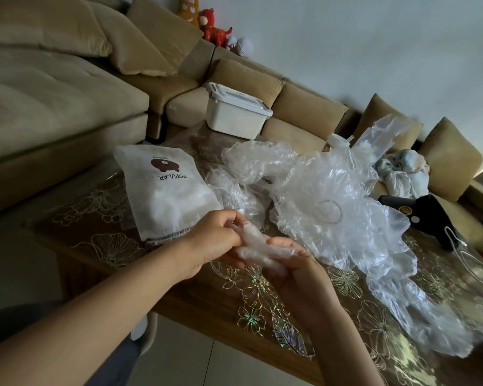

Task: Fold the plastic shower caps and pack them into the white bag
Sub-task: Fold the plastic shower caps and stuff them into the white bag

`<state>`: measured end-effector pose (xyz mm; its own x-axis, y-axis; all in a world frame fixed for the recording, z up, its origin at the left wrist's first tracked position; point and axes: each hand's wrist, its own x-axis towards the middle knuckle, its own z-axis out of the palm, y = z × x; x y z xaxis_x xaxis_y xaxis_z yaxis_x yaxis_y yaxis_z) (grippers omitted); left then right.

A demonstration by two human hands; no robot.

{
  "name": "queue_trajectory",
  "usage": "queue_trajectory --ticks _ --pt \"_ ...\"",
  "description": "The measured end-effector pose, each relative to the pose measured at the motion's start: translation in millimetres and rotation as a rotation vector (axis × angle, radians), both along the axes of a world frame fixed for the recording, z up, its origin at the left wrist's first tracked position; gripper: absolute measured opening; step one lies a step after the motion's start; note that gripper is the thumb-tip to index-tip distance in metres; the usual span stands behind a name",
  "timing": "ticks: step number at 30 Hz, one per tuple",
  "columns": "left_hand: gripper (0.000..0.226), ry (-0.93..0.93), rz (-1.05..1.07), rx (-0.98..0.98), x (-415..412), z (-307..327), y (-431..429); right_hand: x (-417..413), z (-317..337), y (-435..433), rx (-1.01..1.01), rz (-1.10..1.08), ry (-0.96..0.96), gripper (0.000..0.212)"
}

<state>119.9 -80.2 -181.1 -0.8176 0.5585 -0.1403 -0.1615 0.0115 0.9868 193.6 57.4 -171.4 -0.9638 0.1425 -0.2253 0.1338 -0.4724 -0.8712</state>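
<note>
Firmly held: one folded shower cap [262,250].
Fingers of left hand [215,238] pinch its top; right hand [299,277] curls beneath; white bag [165,190] just beyond.

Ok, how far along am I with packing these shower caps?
Done: the white bag bulges, seemingly part filled. In hand: your left hand and right hand grip one folded cap, not yet bagged. Left: a heap of loose caps lies unfolded on the table beside the bag.

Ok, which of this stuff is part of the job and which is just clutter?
Job: folded cap in left hand and right hand, loose caps, white bag.
Lying about: lidded box, black device, bundled cloth, plush toys.
</note>
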Motion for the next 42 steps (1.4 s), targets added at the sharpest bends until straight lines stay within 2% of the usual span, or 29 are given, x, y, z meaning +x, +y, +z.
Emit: queue_trajectory --ticks 5,9,11,13,14,17,20,23,24,26,28,30,35,39,42 --pt "0.029 0.047 0.138 -0.025 -2.5 -0.4 -4.7 -1.5 -6.7 4.0 0.087 0.063 -0.021 0.037" --pt "0.036 0.156 0.233 -0.093 -13.8 -6.9 -17.3 -5.7 -16.5 9.4 0.294 0.039 -0.035 0.044" --pt "0.042 0.242 0.211 -0.121 -16.3 -10.6 -21.3 -11.4 -19.1 8.3 0.413 -0.002 -0.013 0.037" --pt "0.043 0.296 0.181 -0.134 -15.4 -14.0 -25.7 -19.3 -18.7 -0.6 0.457 0.067 0.014 0.02" --pt "0.042 0.322 0.171 -0.143 -15.1 -15.9 -27.5 -23.2 -18.9 -5.4 0.452 0.139 0.02 0.019" --pt "0.039 0.382 0.191 -0.176 -17.7 -20.6 -31.6 -32.7 -24.4 -15.9 0.533 0.303 0.024 0.038" --pt "0.032 0.385 0.181 -0.206 -22.2 -20.8 -36.5 -37.1 -32.4 -20.0 0.59 0.254 0.041 0.034" --pt "0.023 0.315 0.195 -0.157 -23.4 -17.2 -40.7 -41.0 -40.1 -17.3 0.639 0.138 0.07 0.027" --pt "0.02 0.387 0.249 -0.195 -24.5 -18.0 -43.5 -41.7 -42.8 -16.4 0.69 0.099 0.084 0.026" --pt "0.015 0.672 0.3 -0.463 -28.3 -23.9 -51.7 -42.2 -49.6 -14.6 0.849 0.029 0.106 0.023" --pt "0.037 0.888 0.225 -0.815 -30.2 -31.9 -59.3 -40.9 -58.5 -13.4 0.938 -0.013 0.105 0.023" --pt "0.045 0.934 0.172 -1.016 -32.1 -38.5 -63.1 -39.2 -65.0 -12.5 0.914 -0.037 0.109 0.025" --pt "0.037 0.897 0.223 -0.965 -39.2 -42.4 -65.0 -38.6 -65.1 -12.4 0.796 -0.002 0.12 0.027" --pt "0.029 0.93 0.248 -0.993 -45.6 -48.9 -69.8 -38.3 -64.7 -13.7 0.856 -0.028 0.135 0.019" --pt "0.018 1.021 0.301 -0.997 -49.4 -51.5 -72.4 -37.8 -63.4 -19.6 0.868 -0.042 0.171 0.015"
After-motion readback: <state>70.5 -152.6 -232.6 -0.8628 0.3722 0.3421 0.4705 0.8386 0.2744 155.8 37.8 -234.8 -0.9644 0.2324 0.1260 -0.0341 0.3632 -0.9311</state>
